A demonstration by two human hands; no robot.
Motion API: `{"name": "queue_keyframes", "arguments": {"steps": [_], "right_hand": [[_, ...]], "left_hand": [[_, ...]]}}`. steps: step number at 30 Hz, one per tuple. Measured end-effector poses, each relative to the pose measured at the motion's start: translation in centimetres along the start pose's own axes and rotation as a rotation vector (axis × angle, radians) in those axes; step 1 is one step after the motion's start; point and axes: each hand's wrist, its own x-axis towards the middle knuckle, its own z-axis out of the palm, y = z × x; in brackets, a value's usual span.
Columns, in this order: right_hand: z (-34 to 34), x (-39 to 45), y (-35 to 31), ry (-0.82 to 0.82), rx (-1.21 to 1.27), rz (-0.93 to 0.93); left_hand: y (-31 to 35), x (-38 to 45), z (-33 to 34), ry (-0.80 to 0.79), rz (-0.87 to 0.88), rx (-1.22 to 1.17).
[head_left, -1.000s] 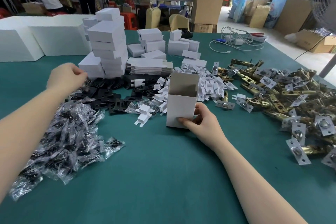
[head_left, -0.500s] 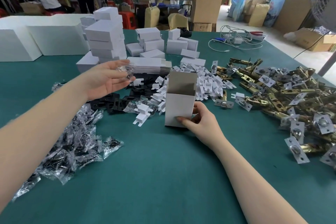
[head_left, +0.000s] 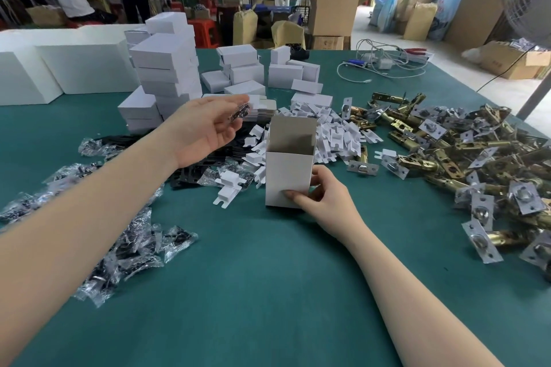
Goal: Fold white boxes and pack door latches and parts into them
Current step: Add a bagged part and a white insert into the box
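**Counts on the green table**

I am seeing one upright open white cardboard box (head_left: pixel 288 177), one small clear plastic packet (head_left: pixel 239 112) being held, and two large white blocks (head_left: pixel 86 68). Brass door latches (head_left: pixel 465 158) are lying heaped beyond counting.

White cables (head_left: pixel 384 64), red pliers (head_left: pixel 415 51)
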Motion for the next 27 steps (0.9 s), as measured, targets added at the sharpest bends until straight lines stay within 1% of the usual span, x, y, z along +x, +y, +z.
{"name": "queue_keyframes", "arguments": {"steps": [1,3,5,9,13,14,20,23,27], "right_hand": [[0.0,0.0,0.0,0.0,-0.002,0.002],[0.0,0.0,0.0,0.001,-0.004,0.005],[0.0,0.0,0.0,-0.001,-0.001,0.003],[-0.1,-0.2,-0.1,-0.002,-0.002,-0.008],[-0.1,-0.2,-0.1,-0.005,0.005,-0.011],[0.0,-0.2,-0.1,-0.005,0.006,-0.014],[0.0,-0.1,-0.1,-0.002,-0.005,-0.016],[0.1,-0.1,-0.1,0.007,-0.01,-0.014],[0.1,0.0,-0.1,0.009,-0.007,-0.013]], "left_hand": [[0.1,-0.2,0.3,-0.032,0.03,0.027],[-0.1,-0.5,1.4,-0.069,0.133,0.19],[-0.3,-0.7,2.8,-0.095,0.256,0.406],[-0.6,-1.1,4.7,-0.132,0.528,0.938],[-1.4,-1.3,5.9,-0.205,0.797,1.265],[-1.7,-1.2,6.1,-0.22,0.84,1.306],[-2.8,-1.1,6.6,-0.163,0.854,1.299],[-2.8,-1.1,6.7,-0.183,0.803,1.3],[-2.1,-0.8,6.8,-0.252,0.689,1.4]]}}
